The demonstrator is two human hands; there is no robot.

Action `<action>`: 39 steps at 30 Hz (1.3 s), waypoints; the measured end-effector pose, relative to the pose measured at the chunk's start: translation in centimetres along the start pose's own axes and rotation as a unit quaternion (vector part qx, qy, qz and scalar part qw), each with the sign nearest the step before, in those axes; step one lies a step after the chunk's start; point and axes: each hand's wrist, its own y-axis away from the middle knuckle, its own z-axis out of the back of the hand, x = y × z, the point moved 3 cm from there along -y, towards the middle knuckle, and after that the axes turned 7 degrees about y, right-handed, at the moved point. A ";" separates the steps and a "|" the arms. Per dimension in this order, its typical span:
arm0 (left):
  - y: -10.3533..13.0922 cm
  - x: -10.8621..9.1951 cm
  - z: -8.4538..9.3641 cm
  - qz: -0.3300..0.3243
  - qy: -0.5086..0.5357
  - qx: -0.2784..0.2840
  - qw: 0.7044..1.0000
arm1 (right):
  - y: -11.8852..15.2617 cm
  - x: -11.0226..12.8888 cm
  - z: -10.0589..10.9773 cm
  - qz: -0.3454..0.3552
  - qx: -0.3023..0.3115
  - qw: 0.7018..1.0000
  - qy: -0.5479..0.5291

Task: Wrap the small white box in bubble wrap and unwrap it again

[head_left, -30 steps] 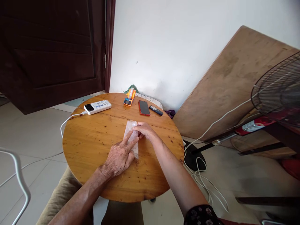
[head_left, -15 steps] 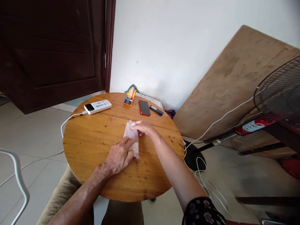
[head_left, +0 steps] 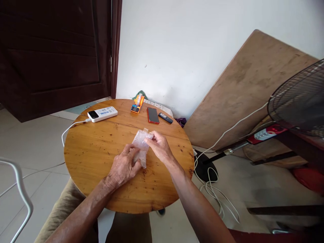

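Small clear crinkled plastic bag on round wooden worktop: light, limp, slippery. Left hand pinches its lower edge, right hand its upper corner; edges likely give the surest hold.

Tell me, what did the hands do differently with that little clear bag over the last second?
Before, the left hand pressed the clear bag flat. Now both hands pinch it, the right hand at its top, lifting it off the round table. The power bank, phone and tape dispenser stayed put.
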 end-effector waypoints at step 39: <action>1.2 2.0 1.1 -0.131 0.020 -0.014 0.991 | 10.9 0.4 -2.7 0.286 -0.050 0.873 0.392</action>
